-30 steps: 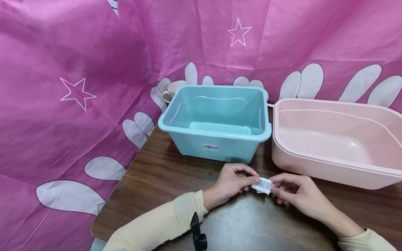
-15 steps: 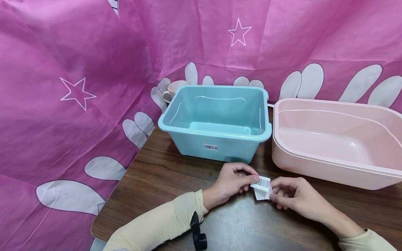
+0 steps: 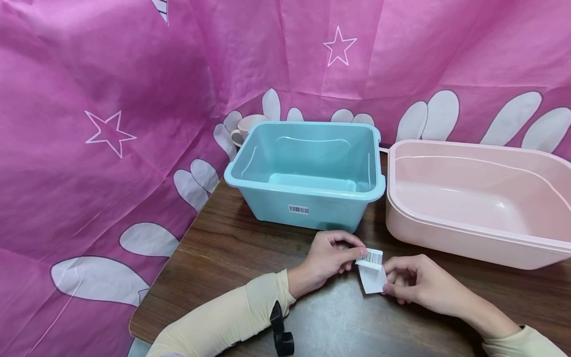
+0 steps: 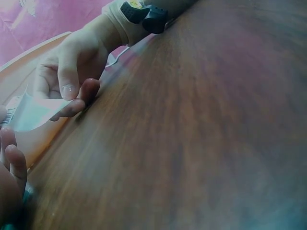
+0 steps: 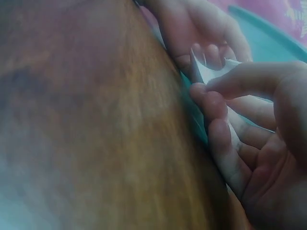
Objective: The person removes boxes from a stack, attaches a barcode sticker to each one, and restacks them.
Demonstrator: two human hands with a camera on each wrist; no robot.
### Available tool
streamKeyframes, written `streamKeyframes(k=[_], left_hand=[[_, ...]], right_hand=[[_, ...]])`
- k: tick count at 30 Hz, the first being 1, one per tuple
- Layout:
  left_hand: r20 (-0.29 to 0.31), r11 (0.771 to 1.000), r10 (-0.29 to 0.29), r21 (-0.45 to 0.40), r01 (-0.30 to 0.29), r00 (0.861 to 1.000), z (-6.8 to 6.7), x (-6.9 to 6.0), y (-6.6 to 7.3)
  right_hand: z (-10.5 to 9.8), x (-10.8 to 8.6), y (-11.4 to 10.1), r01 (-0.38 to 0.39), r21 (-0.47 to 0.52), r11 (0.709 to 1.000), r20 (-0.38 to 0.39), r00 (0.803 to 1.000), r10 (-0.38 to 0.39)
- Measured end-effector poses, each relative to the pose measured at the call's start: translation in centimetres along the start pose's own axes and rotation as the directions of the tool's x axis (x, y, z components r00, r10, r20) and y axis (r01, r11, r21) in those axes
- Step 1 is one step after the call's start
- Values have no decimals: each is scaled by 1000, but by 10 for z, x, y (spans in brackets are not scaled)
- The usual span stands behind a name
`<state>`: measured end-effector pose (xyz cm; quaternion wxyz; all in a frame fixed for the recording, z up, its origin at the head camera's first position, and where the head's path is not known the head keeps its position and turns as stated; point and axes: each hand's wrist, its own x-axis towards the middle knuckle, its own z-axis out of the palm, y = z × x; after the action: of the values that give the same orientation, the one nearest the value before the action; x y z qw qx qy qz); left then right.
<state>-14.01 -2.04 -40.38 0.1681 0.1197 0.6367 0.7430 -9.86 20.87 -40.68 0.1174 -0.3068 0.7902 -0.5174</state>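
- White paper label (image 3: 372,281) in play, held up near the front right corner of the turquoise tub (image 3: 327,210), barcode end tubward, longer way running out from the tub!
- Left hand (image 3: 324,258), closer to the tub, has its fingers pinched on the barcode end; right hand (image 3: 424,283), right of the tub's corner, pinches the blank part's right edge. Both touch it, neither nearer!
- Edges: pink basin (image 3: 455,244) just right of the tub; counter (image 3: 223,260) stretches in front of and left of the tub.
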Motion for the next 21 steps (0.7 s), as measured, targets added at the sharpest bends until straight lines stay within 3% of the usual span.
streamKeyframes(k=[8,21], left_hand=[[2,1000,3,5,-3,1000,0,0,0],[6,1000,8,-2,-8,1000,0,0,-1]], right_hand=[[-3,0,1,8,68,998,103,995,-15],[-11,-2,0,-46,160,986,239,971,7]])
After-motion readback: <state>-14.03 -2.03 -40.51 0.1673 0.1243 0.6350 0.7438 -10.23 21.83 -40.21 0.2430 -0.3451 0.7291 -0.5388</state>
